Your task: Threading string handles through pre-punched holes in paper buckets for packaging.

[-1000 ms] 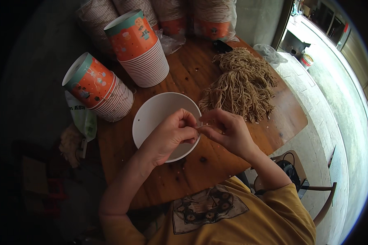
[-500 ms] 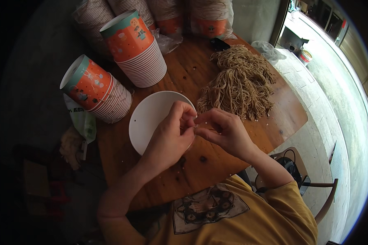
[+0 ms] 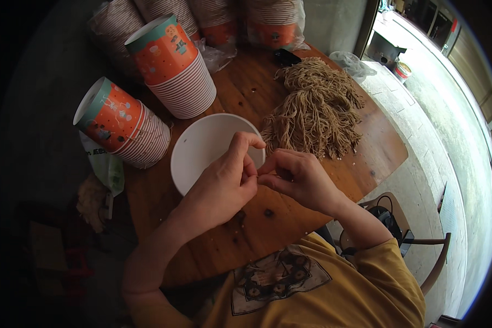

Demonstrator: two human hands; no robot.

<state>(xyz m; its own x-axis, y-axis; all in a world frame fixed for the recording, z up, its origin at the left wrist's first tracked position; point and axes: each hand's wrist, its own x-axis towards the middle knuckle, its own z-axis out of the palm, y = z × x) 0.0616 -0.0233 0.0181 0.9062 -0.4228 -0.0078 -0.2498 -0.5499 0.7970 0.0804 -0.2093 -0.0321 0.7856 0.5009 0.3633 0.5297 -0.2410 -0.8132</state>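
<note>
My left hand [image 3: 227, 177] is closed in a pinch over the near right side of a white round tub [image 3: 194, 145], its index finger arched above the rim. Fingertip to fingertip with it, my right hand [image 3: 303, 177] pinches too. Whatever lies between the fingertips is too small to make out. Just beyond my right hand lies a heap of tan, stringy strands [image 3: 317, 112]. The tub's open mouth faces up, and a small dark speck marks its inner wall.
On the left stand two nested stacks of orange-and-green paper tubs, a nearer stack [image 3: 120, 123] and a farther stack [image 3: 172, 65]. Plastic-wrapped stacks [image 3: 273, 24] line the back. White bits dot the wooden table [image 3: 382, 153]. A chair [image 3: 434, 262] stands to the right.
Both hands stay close together with their fingertips pinched. My left index finger has lifted and straightened a little. The whole view has shifted slightly.
</note>
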